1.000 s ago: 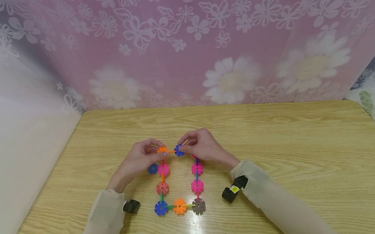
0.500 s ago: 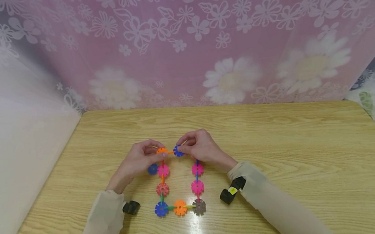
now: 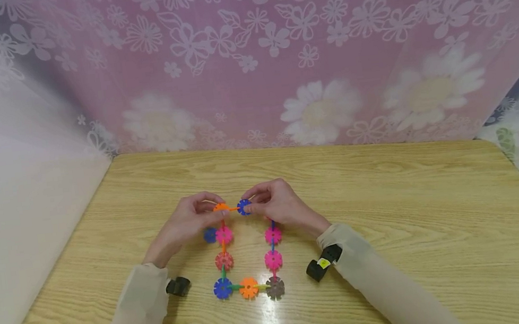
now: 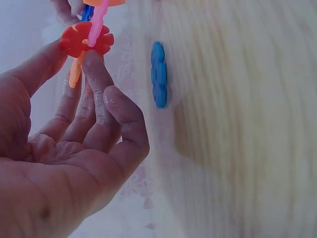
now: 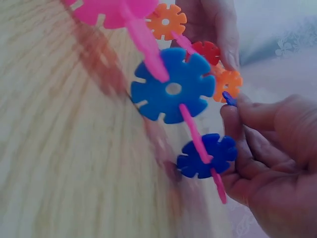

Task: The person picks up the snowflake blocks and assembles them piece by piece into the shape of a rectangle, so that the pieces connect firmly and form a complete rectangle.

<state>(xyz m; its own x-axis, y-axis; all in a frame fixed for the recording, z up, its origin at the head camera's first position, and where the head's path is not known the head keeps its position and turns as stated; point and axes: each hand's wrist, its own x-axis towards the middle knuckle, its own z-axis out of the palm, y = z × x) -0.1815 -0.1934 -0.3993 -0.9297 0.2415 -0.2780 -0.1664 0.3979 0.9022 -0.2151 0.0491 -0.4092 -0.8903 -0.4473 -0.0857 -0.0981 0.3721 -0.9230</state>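
Note:
A chain of slotted plastic snowflake discs forms a nearly four-sided loop in the head view. At its far left corner, my left hand (image 3: 188, 222) pinches an orange snowflake disc (image 3: 220, 208) between thumb and fingers. My right hand (image 3: 279, 202) pinches a blue snowflake disc (image 3: 244, 207), joined to the orange one by an edge-on orange disc (image 3: 233, 209). A red disc (image 4: 79, 39) sits right at the left fingertips in the left wrist view. Down the right side, the chain's dark blue disc (image 5: 208, 154) and lighter blue disc (image 5: 171, 89) alternate with edge-on pink ones.
A loose blue disc (image 3: 210, 235) lies on the wooden table (image 3: 391, 222), outside the loop's left side. A brown disc (image 3: 275, 288) makes the near right corner. Black wrist straps (image 3: 324, 263) are on both sleeves. A pink flowered curtain (image 3: 250, 77) hangs behind the table.
Both hands have shifted the loop's far side slightly to the left, the left hand moving a little more. The near side of the loop stays almost in place. Both grips are unchanged.

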